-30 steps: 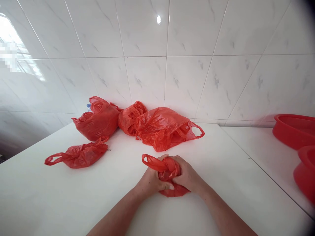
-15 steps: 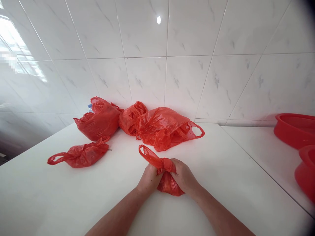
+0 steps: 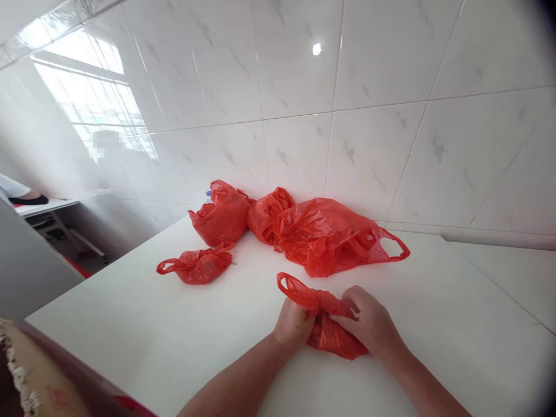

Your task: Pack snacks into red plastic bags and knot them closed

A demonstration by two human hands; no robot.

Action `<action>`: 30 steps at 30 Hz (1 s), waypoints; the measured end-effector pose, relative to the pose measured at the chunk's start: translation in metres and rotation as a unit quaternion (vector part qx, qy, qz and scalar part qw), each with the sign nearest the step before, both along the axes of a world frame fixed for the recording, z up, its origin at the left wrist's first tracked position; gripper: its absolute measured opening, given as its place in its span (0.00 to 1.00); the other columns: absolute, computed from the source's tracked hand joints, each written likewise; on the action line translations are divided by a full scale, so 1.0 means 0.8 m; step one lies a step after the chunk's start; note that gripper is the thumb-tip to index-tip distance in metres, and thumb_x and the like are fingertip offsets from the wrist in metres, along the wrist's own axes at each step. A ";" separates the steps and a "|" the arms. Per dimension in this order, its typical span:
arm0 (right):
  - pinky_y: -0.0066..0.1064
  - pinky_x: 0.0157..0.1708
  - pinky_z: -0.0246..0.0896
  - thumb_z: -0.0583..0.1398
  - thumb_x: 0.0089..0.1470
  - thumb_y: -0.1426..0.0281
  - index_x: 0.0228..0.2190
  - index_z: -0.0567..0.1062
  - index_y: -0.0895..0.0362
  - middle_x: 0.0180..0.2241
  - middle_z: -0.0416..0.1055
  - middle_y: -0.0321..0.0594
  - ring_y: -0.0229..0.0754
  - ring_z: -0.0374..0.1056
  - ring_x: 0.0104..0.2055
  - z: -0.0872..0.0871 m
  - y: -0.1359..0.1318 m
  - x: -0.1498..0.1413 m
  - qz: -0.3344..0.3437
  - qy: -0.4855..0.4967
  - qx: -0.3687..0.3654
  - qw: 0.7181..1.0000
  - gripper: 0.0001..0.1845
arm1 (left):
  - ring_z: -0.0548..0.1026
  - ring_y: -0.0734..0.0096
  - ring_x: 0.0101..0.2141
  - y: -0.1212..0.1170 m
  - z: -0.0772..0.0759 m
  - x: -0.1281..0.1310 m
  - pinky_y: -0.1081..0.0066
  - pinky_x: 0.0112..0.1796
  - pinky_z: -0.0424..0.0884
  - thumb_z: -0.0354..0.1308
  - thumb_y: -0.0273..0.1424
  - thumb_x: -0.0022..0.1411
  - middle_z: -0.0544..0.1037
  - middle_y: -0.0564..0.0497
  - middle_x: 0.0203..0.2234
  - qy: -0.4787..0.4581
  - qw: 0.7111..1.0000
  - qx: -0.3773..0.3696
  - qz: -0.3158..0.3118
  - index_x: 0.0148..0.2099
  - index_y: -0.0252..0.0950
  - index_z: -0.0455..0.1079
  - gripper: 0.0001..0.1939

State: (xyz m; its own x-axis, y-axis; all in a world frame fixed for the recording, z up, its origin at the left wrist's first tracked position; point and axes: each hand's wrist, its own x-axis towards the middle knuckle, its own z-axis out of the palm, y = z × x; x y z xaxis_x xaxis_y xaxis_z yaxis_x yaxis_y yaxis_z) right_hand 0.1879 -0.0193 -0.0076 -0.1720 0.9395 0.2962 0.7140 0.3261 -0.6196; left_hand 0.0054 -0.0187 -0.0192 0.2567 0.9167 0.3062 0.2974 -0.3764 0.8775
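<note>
Gripping a red plastic bag (image 3: 336, 339) from both sides, the person's two hands work close together at its knotted neck, near the front of the white surface (image 3: 174, 339). The left hand (image 3: 295, 324) is curled around the gathered plastic, its fingertips mostly hidden by the bag. The right hand (image 3: 371, 318) pinches the plastic beside the knot between thumb and fingers. One loop handle sticks out to the left of the knot, above the left hand, while the filled part bulges below, between the hands; whether its base touches the surface is hard to tell.

Farther off to the left lies a small tied red bag (image 3: 204, 267), its handle loop pointing left. Behind, three larger red bags stand in a touching row: a left bag (image 3: 221, 215) with a blue cap (image 3: 209, 196) just behind it, a rounded middle bag (image 3: 267, 217), and a wide right bag (image 3: 334, 231) whose open handle points right. Beyond them rises a glossy tiled wall (image 3: 295, 145), reflecting a barred window on its left part.
</note>
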 end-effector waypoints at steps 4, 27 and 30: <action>0.27 0.24 0.51 0.54 0.53 0.51 0.23 0.57 0.53 0.21 0.57 0.30 0.37 0.53 0.24 -0.007 0.002 0.008 0.029 0.024 -0.046 0.998 0.20 | 0.68 0.72 0.29 0.000 0.006 -0.006 0.72 0.32 0.65 0.47 0.24 0.56 0.72 0.52 0.26 0.015 0.999 0.018 0.027 0.32 0.35 0.68 0.09; 0.28 0.25 0.56 0.51 0.52 0.52 0.28 0.69 0.53 0.25 0.67 0.35 0.40 0.60 0.26 -0.017 0.023 0.035 -0.096 0.159 -0.095 0.978 0.18 | 0.62 0.61 0.54 0.004 0.032 -0.033 0.61 0.54 0.59 0.54 0.27 0.55 0.63 0.45 0.56 0.032 0.990 0.118 0.077 0.60 0.42 0.58 0.29; 0.29 0.24 0.55 0.52 0.51 0.51 0.29 0.71 0.54 0.26 0.68 0.35 0.40 0.59 0.25 -0.018 0.026 0.041 -0.093 0.170 -0.122 0.973 0.20 | 0.66 0.56 0.49 -0.011 0.038 -0.031 0.59 0.52 0.61 0.64 0.32 0.47 0.69 0.45 0.49 0.148 0.985 0.091 -0.016 0.60 0.43 0.60 0.37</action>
